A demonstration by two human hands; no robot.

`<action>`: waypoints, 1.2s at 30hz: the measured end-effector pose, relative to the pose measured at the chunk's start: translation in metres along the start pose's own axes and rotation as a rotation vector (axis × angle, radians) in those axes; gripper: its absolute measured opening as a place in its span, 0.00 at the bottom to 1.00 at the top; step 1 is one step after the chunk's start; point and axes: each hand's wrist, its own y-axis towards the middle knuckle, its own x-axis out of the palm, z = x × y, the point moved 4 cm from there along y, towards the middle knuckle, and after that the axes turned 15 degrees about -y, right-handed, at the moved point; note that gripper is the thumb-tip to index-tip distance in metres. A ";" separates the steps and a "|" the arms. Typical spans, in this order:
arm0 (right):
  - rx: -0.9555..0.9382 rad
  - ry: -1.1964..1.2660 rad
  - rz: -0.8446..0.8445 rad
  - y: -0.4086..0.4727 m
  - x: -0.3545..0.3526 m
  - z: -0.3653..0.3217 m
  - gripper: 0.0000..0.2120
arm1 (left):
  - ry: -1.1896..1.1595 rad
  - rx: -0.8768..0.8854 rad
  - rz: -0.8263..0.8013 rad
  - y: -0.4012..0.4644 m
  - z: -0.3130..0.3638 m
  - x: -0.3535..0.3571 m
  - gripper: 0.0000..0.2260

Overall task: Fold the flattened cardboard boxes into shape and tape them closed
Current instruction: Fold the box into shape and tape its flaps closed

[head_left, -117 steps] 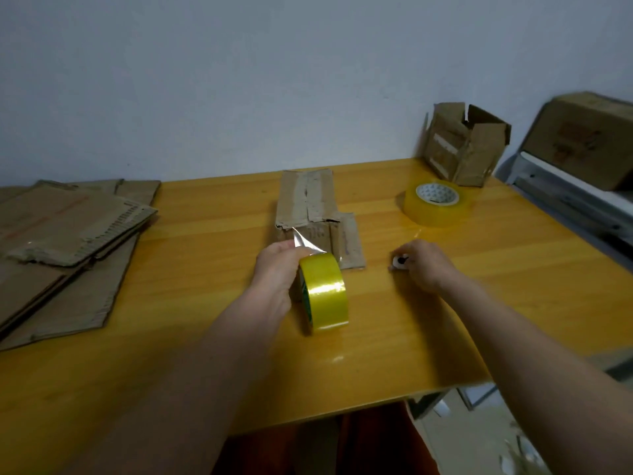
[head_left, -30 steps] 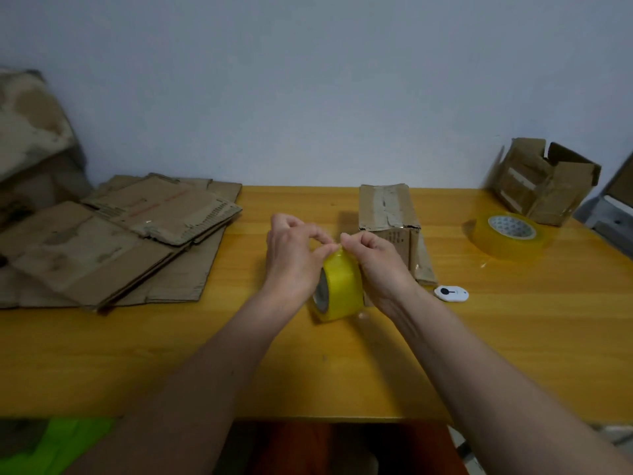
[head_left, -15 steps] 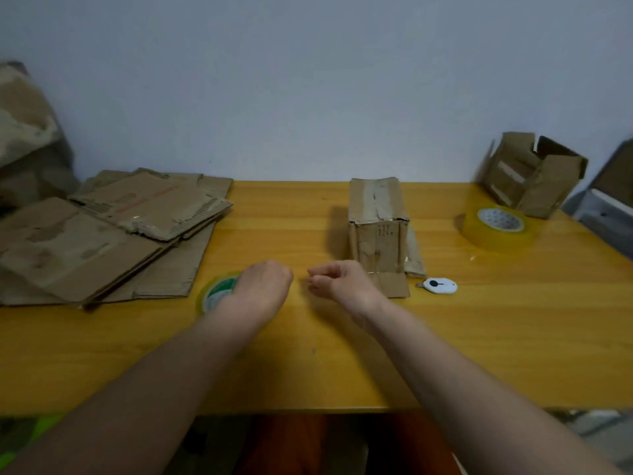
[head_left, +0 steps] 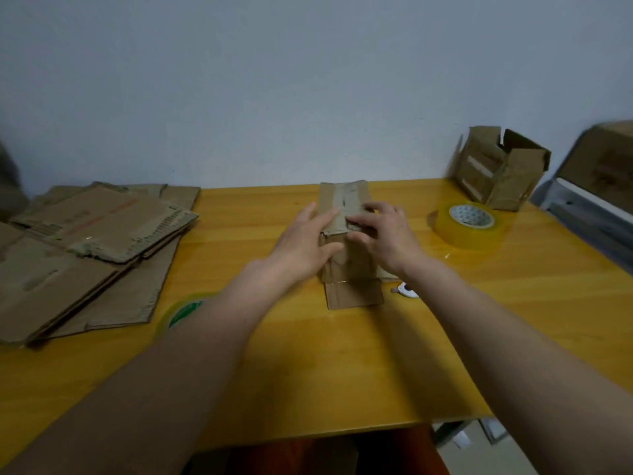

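At the middle of the desk [head_left: 342, 378], toward its far edge, both hands have left the yellow tape roll [head_left: 181, 311], now flat near the left edge, and moved to the small brown cardboard box [head_left: 346, 262]. The left hand [head_left: 305, 241] presses it with straight fingers; the right hand [head_left: 383, 231] pinches its top flap, likely smoothing tape.
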 end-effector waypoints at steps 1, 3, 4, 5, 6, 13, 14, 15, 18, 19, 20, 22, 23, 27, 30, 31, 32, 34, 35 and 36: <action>0.020 0.085 -0.020 0.000 0.004 0.004 0.19 | -0.069 0.015 -0.007 0.004 0.002 0.008 0.26; 0.061 0.198 -0.001 -0.003 0.008 0.011 0.19 | -0.162 0.021 0.028 0.006 -0.001 0.018 0.22; 0.072 0.223 0.016 -0.005 0.008 0.013 0.19 | -0.197 0.010 0.063 0.004 -0.004 0.021 0.21; 0.074 0.240 0.028 -0.006 0.008 0.013 0.19 | -0.219 0.005 0.101 0.001 -0.007 0.022 0.21; 0.071 0.261 0.037 -0.008 0.008 0.012 0.19 | -0.218 0.010 0.138 -0.001 -0.008 0.022 0.21; -0.037 0.381 -0.035 -0.030 -0.006 -0.004 0.23 | 0.094 0.208 0.275 -0.042 -0.003 -0.007 0.19; -0.061 0.399 -0.053 -0.034 -0.007 -0.006 0.24 | 0.143 0.243 0.285 -0.051 -0.004 -0.008 0.19; -0.071 0.419 -0.067 -0.038 -0.008 -0.009 0.24 | 0.190 0.254 0.298 -0.056 -0.005 -0.007 0.20; -0.072 0.421 -0.085 -0.041 -0.010 -0.013 0.25 | 0.227 0.123 0.335 -0.054 -0.008 -0.005 0.23; -0.078 0.407 -0.091 -0.041 -0.011 -0.014 0.25 | 0.213 0.063 0.342 -0.052 -0.008 -0.004 0.24; -0.085 0.395 -0.096 -0.042 -0.011 -0.014 0.25 | 0.196 0.018 0.354 -0.050 -0.008 -0.003 0.26; -0.099 0.375 -0.102 -0.043 -0.012 -0.013 0.25 | 0.135 -0.007 0.394 -0.048 -0.009 0.002 0.27; -0.106 0.360 -0.107 -0.044 -0.011 -0.013 0.25 | 0.087 0.008 0.418 -0.049 -0.011 0.003 0.27; -0.112 0.319 -0.188 -0.045 -0.013 -0.011 0.24 | -0.121 0.129 0.377 -0.055 -0.025 0.007 0.20; -0.153 0.193 -0.202 -0.044 -0.021 -0.014 0.19 | 0.052 0.272 0.417 -0.063 -0.027 0.000 0.19; -0.178 0.112 -0.152 -0.044 -0.024 -0.018 0.17 | 0.115 0.349 0.467 -0.065 -0.024 -0.002 0.19; -0.211 0.041 -0.090 -0.045 -0.028 -0.023 0.16 | 0.133 0.436 0.498 -0.066 -0.020 -0.003 0.18; -0.298 -0.037 -0.037 -0.050 -0.029 -0.035 0.15 | 0.061 0.590 0.469 -0.064 -0.012 0.001 0.14; -0.336 -0.057 -0.052 -0.052 -0.027 -0.039 0.16 | 0.000 0.632 0.441 -0.063 -0.010 0.003 0.11; -0.364 -0.071 -0.085 -0.055 -0.023 -0.041 0.16 | -0.053 0.651 0.425 -0.063 -0.009 0.005 0.09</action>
